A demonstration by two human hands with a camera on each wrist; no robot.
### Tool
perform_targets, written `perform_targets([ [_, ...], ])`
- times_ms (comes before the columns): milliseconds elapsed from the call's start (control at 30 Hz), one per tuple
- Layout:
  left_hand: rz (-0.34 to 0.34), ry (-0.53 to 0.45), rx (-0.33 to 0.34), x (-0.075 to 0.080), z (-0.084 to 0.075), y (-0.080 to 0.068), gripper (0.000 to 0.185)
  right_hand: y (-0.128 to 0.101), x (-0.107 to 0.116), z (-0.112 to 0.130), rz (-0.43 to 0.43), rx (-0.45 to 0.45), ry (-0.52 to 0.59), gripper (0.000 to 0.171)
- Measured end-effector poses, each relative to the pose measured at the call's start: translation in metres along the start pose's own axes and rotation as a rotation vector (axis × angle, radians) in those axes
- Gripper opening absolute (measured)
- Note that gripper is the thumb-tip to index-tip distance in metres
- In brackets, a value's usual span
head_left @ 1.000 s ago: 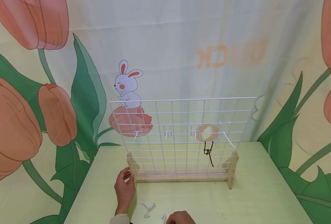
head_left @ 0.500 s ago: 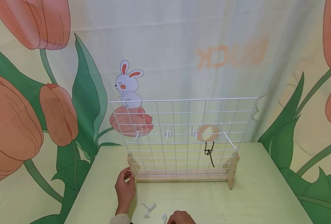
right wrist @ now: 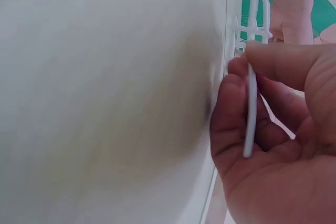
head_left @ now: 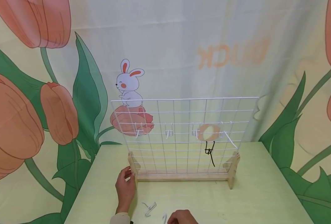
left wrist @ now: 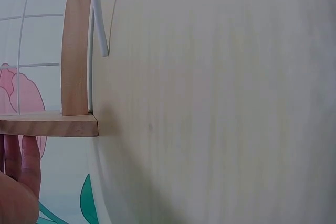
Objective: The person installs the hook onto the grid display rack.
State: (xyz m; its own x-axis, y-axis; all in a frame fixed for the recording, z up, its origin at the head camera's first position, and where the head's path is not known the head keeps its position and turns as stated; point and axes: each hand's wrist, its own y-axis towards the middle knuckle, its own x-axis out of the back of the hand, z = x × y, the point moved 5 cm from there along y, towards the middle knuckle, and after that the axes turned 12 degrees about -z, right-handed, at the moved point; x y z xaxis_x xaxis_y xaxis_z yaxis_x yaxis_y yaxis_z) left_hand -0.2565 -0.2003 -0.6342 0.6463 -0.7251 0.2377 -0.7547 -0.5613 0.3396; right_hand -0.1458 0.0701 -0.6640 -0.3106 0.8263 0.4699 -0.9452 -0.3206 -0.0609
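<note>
Pale green table (head_left: 255, 186) before tulip-print backdrop (head_left: 28, 118); right fingers (right wrist: 247, 103) pinching white hook (right wrist: 252, 114), left fingers (head_left: 127, 174) relaxed.

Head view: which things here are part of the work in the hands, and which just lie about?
In use:
- white hook, pinched by right hand
- wire grid rack, its wooden foot touched by left hand

Lying about:
- spare white hook
- black hook
- table

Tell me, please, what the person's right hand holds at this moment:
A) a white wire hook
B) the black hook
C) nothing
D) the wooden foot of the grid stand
A: in the right wrist view the right hand pinches a white wire hook between thumb and fingers.
</note>
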Motion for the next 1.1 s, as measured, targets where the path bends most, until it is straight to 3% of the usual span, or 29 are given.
perform_targets([
  [267, -0.012, -0.005, -0.008, -0.001, -0.001, 0.001, 0.034, -0.001, 0.014, 0.006, -0.096, -0.021, 0.049, 0.006],
  [767, -0.008, 0.010, -0.003, 0.000, 0.001, 0.000, 0.032, -0.005, 0.054, 0.031, -0.310, 0.089, 0.089, 0.007],
  [1100, -0.004, 0.021, -0.007, -0.001, 0.002, 0.000, 0.032, -0.009, 0.077, 0.056, -0.531, 0.112, 0.052, 0.009],
])
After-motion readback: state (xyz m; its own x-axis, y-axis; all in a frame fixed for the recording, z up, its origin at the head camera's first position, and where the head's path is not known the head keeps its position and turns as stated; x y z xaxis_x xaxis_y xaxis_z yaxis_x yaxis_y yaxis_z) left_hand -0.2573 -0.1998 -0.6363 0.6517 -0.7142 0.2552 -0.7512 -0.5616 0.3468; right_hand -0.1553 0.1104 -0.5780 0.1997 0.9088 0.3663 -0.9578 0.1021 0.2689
